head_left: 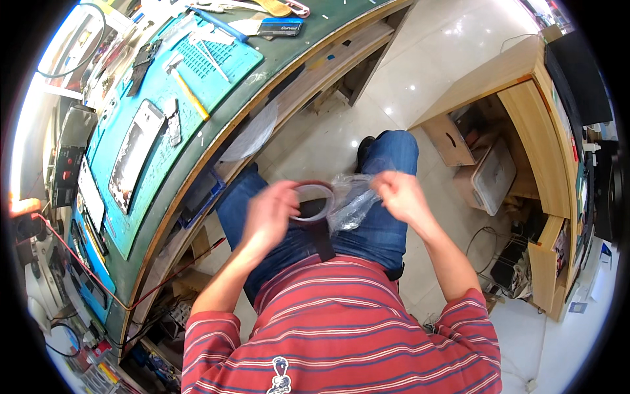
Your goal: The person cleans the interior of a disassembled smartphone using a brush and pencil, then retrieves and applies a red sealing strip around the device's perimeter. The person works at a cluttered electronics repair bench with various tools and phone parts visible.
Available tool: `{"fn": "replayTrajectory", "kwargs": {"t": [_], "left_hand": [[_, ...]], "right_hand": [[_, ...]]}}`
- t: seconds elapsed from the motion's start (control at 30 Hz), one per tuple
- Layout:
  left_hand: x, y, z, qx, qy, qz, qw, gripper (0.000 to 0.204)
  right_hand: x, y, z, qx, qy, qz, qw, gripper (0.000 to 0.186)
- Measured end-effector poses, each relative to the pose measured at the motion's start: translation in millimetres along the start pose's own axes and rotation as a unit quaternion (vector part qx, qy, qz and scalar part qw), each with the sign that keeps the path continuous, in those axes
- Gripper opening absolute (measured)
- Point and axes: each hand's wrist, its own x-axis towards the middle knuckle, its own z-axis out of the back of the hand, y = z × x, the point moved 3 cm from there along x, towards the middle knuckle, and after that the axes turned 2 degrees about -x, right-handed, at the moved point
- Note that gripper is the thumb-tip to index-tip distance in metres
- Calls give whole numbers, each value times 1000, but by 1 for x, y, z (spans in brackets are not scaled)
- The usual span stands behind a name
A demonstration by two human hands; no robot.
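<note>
Above my lap, my left hand (271, 213) is curled round the left side of a roll of tape (331, 193), a ring with a reddish-brown outer edge and a pale inner rim. Motion blurs this hand somewhat. My right hand (400, 196) pinches a crumpled clear plastic wrapper (354, 203), which spreads from my fingers toward the roll. Wrapper and ring overlap in view; whether they are still joined I cannot tell. Below the ring a black strip (321, 241) runs down to my waist; what it belongs to is unclear.
On the left stands a green-topped workbench (226, 125) with a teal repair mat (147, 174). A phone housing (136, 154), a yellow-handled tool (190, 95) and tweezers (211, 60) lie there. A wooden cabinet (535, 151) with a lidded plastic box (489, 176) stands at right.
</note>
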Motion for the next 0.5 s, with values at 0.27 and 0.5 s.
{"fn": "replayTrajectory", "kwargs": {"t": [0.27,0.5], "left_hand": [[1,35,-2,-156,-8,-33,987,22],[0,67,-28,-410,-31,229,882,31]], "right_hand": [[41,-38,44,103,-122,-79,984,26],[231,-108,-68,354,-31,-178,918,30]]}}
